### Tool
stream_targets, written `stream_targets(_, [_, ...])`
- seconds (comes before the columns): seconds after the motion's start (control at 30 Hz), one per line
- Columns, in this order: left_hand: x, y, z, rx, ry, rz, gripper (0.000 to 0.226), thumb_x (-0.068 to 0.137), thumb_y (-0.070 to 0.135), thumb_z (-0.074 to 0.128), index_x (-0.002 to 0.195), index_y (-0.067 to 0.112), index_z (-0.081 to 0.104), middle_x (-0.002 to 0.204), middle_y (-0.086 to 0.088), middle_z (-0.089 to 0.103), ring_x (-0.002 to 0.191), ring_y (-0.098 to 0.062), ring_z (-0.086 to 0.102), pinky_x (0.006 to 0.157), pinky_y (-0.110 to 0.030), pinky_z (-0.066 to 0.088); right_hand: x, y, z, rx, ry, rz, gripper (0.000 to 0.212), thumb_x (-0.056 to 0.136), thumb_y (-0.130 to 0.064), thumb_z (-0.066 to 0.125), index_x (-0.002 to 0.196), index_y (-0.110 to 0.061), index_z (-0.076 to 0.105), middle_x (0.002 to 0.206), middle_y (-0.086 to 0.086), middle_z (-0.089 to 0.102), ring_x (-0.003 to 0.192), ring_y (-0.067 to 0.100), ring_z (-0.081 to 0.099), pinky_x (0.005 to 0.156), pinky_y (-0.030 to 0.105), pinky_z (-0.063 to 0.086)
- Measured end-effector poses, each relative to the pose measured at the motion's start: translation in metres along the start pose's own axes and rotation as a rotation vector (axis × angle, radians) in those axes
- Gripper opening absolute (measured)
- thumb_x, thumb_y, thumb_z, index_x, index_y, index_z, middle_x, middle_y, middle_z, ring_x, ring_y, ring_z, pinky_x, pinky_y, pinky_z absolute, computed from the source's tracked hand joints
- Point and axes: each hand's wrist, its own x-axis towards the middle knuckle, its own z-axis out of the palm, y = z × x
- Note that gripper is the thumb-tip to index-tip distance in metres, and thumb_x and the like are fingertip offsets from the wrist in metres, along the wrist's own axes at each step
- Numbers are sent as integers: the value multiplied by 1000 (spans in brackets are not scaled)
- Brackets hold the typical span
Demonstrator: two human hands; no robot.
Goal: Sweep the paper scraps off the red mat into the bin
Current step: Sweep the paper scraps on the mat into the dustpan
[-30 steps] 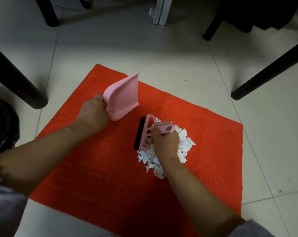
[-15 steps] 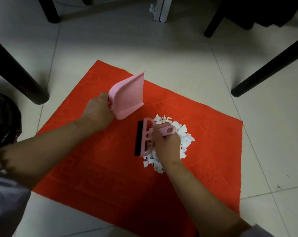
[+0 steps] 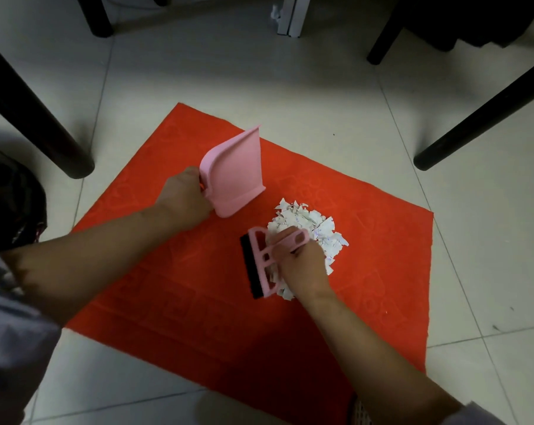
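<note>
A red mat (image 3: 198, 302) lies on the pale tiled floor. A pile of white paper scraps (image 3: 308, 223) sits right of the mat's middle. My right hand (image 3: 301, 265) grips a small pink brush (image 3: 259, 262) with black bristles, its head at the pile's left edge; my hand covers part of the pile. My left hand (image 3: 186, 196) grips the handle of a pink dustpan (image 3: 233, 176), tilted up above the mat, upper left of the pile. A black bin bag (image 3: 11, 207) shows at the left edge.
Dark furniture legs stand around the mat: one at the left (image 3: 36, 118), one at the back left (image 3: 97, 16), one at the right (image 3: 480, 115), one at the back right (image 3: 382, 41). A white post (image 3: 291, 13) stands at the back.
The brush has shifted a little toward the near-left side of the pile, uncovering more scraps at the far side. The dustpan stays raised in my left hand.
</note>
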Motion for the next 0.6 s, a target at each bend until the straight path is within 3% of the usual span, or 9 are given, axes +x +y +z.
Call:
stream_targets(0.1, [-6, 1, 3, -67, -44, -24, 34, 83, 11, 65, 112, 3, 50, 94, -17, 68, 78, -32, 68, 68, -40, 57, -4, 9, 5, -81, -96, 8, 27, 86, 0, 50, 73, -23, 56, 69, -6, 60, 58, 7, 57, 46, 9, 42])
stream_targets(0.23, [-15, 2, 5, -149, -69, -59, 30, 85, 9, 64, 112, 3, 52, 84, -15, 70, 69, -28, 69, 61, -38, 59, 7, 7, -13, -164, 2, -32, 26, 87, -1, 50, 73, -21, 58, 66, -4, 60, 44, -1, 49, 41, 10, 36])
stream_targets(0.33, [-20, 4, 5, -212, -75, -103, 31, 85, 5, 63, 113, 1, 51, 86, -18, 69, 69, -30, 68, 54, -33, 56, 7, -1, -26, -44, 30, -37, 28, 84, 5, 48, 74, -17, 62, 71, 2, 65, 45, -2, 53, 42, 9, 37])
stream_targets(0.4, [-23, 7, 5, -269, -81, -141, 32, 85, 3, 63, 113, 1, 50, 83, -17, 67, 60, -24, 64, 41, -24, 53, 0, -3, -26, -39, -36, -26, 27, 82, 7, 48, 76, -15, 62, 72, 3, 66, 52, 1, 58, 48, 15, 44])
stream_targets(0.47, [-25, 9, 3, -304, -89, -171, 33, 86, 1, 62, 116, 2, 48, 80, -14, 63, 56, -18, 59, 31, -16, 45, -8, 6, -20, -149, -147, 9, 19, 85, 0, 52, 82, -15, 62, 80, 5, 67, 67, 14, 64, 59, 25, 53])
stream_targets(0.53, [-27, 10, 2, -328, -96, -186, 37, 86, 0, 62, 119, 3, 47, 88, -16, 63, 57, -17, 59, 31, -15, 44, -14, 16, -16, -216, -227, 48, 14, 87, -4, 54, 90, -12, 65, 90, 10, 70, 78, 21, 67, 70, 33, 56])
stream_targets(0.6, [-29, 10, 1, -336, -110, -195, 38, 86, -1, 61, 121, 3, 47, 95, -19, 63, 59, -18, 59, 32, -16, 46, -13, 20, -20, -236, -223, 29, 17, 86, -1, 54, 95, -9, 67, 95, 12, 71, 82, 22, 67, 71, 31, 55])
